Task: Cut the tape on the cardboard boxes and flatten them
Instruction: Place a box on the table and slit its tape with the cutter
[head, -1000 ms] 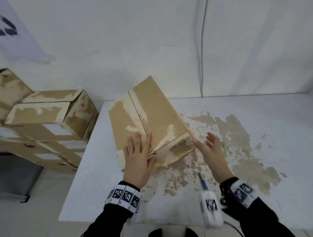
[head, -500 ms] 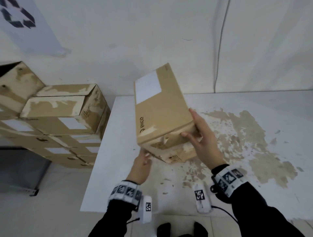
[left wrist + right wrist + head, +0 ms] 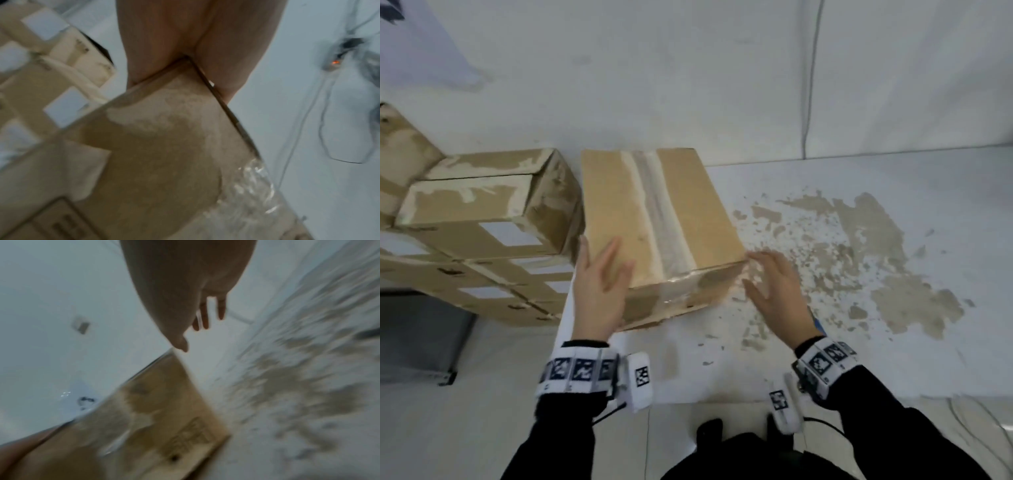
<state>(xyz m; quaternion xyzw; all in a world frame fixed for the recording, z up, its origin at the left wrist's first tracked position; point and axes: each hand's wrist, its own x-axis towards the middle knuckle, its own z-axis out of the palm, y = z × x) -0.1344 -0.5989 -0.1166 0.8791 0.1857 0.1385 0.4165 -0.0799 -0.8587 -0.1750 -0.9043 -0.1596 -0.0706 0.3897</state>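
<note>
Between the two hands, a taped cardboard box [image 3: 654, 219] sits on the white tabletop [image 3: 893, 342].

Left hand [image 3: 599, 291] lies flat with straight fingers on the box's near left corner, touching its top. Right hand [image 3: 777, 291] hangs open with fingers spread just beside the near right corner, holding nothing; contact cannot be told. A strip of clear tape [image 3: 657, 205] runs along the box's top, away from the hands. Beyond the left hand stand stacked boxes [image 3: 482, 219].
</note>
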